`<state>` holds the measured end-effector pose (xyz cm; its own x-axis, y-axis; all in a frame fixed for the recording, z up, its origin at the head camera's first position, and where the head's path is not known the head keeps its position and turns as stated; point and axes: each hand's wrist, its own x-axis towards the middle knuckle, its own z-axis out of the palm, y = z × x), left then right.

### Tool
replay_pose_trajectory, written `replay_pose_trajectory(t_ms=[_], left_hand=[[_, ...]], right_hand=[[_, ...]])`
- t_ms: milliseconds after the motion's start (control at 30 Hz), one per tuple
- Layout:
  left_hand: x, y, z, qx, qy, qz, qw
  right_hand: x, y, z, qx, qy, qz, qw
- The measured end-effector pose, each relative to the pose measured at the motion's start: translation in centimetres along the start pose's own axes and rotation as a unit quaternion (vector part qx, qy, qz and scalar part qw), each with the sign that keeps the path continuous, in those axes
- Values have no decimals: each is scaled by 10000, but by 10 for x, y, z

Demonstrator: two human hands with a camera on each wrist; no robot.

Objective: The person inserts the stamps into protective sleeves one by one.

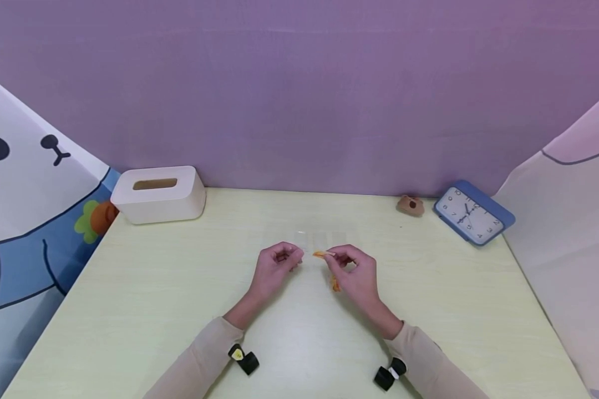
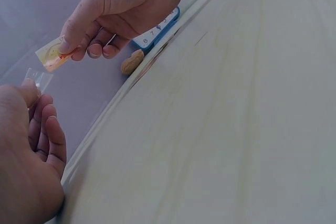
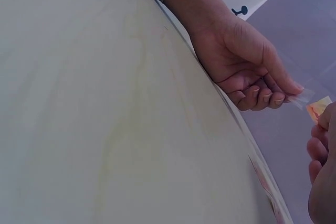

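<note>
Thumb and fingers of my left hand (image 1: 274,270) pinch a small piece of clear plastic (image 2: 42,78) at its edge. Just to the right, my right hand (image 1: 355,277) pinches a small flat yellow-and-orange printed piece (image 2: 51,56) between thumb and forefinger. In both wrist views the two pieces come close together, with a narrow gap between them. A second orange piece (image 1: 335,284) lies by the right hand, partly hidden by it. Faint transparent plastic (image 1: 311,238) shows just beyond the fingertips in the head view; its outline is hard to make out.
At the table's back left stands a white tissue box (image 1: 162,197). A small brown animal-shaped object (image 1: 410,205) sits at the back right, beside a blue clock (image 1: 474,213). A purple backdrop (image 1: 299,100) rises behind the pale table (image 1: 155,310).
</note>
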<state>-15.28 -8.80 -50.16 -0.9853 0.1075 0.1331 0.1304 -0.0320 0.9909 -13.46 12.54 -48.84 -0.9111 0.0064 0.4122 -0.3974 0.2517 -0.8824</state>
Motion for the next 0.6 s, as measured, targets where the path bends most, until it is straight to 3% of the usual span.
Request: replay_pose_trajectory(t_ms=[600], left_hand=[[0,-2,-1,12,-166,111,9998]], right_hand=[[0,1,0,-167,-151,-152,9996]])
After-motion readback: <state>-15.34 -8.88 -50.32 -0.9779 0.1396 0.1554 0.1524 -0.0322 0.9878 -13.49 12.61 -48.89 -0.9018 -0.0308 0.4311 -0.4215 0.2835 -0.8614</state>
